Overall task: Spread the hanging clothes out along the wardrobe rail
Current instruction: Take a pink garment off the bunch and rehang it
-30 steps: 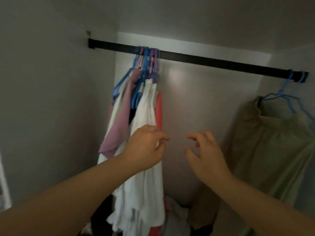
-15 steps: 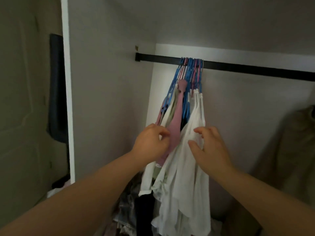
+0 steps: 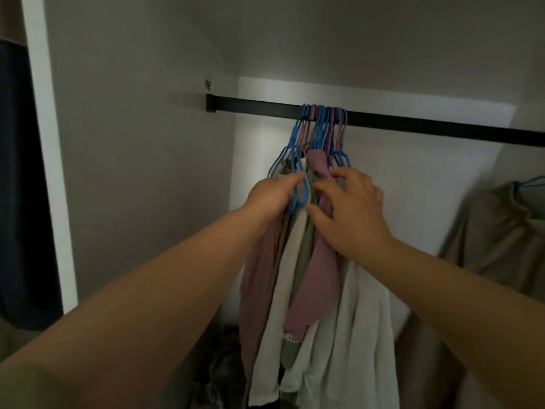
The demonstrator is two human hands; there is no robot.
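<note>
Two hands (image 3: 269,193) (image 3: 354,214) part one bunch of clothes (image 3: 309,261).

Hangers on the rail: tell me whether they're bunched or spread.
Bunched. The hangers hook onto the rail in one tight cluster, bare rail either side.

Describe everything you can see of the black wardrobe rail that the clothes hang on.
The black wardrobe rail is a flat-sided, matte bar that looks like metal. It runs from a dark bracket on the grey left wall rightward and slightly downward out of view. It is mostly bare. A tight bunch of blue and pink hanger hooks grips it left of the middle. Neither hand touches it.
</note>
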